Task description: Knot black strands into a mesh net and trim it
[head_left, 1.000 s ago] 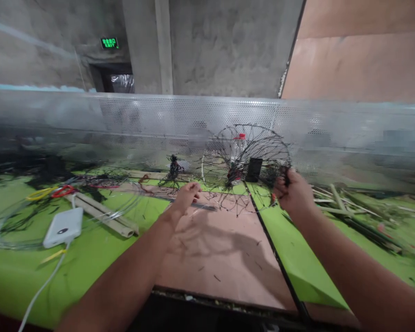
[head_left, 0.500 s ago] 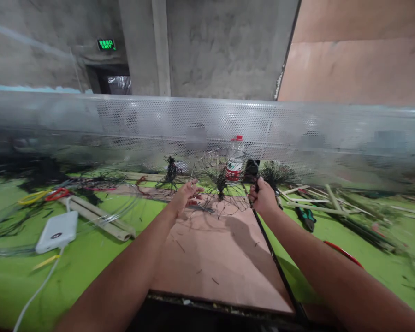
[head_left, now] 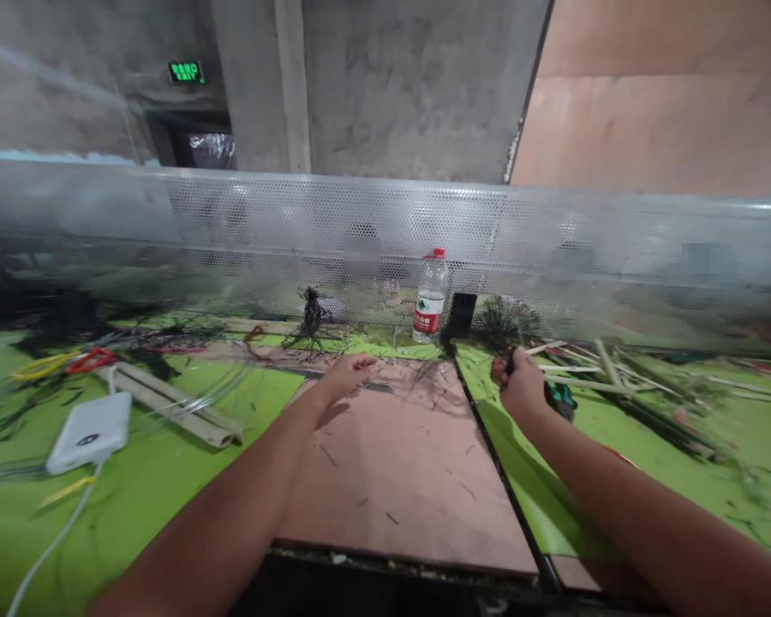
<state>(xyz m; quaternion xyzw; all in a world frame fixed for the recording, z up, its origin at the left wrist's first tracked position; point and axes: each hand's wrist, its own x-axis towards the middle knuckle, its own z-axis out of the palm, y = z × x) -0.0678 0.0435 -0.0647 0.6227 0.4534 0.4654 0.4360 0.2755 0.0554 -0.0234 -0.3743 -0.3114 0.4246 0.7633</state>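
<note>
My left hand (head_left: 349,374) lies open and palm down at the far edge of a plywood board (head_left: 404,488), among thin dark wire bits (head_left: 433,386). My right hand (head_left: 522,383) is closed in a fist over the green mat (head_left: 571,488), with a small red object (head_left: 501,365) showing at its fingers. Green-handled pliers (head_left: 560,400) lie right beside that fist. A dark wire tangle (head_left: 309,319) stands beyond my left hand, and a bristly wire tuft (head_left: 505,321) stands beyond my right.
A perforated metal sheet (head_left: 385,231) runs behind the table. In front of it stand a water bottle (head_left: 430,298) and a black box (head_left: 461,314). A white power bank (head_left: 88,433), red-handled scissors (head_left: 90,360) and bamboo strips (head_left: 167,403) lie left; sticks (head_left: 604,368) lie right.
The round wire frame held up earlier no longer shows. My right hand has moved right and down, beside the pliers. My left hand has lowered onto the board.
</note>
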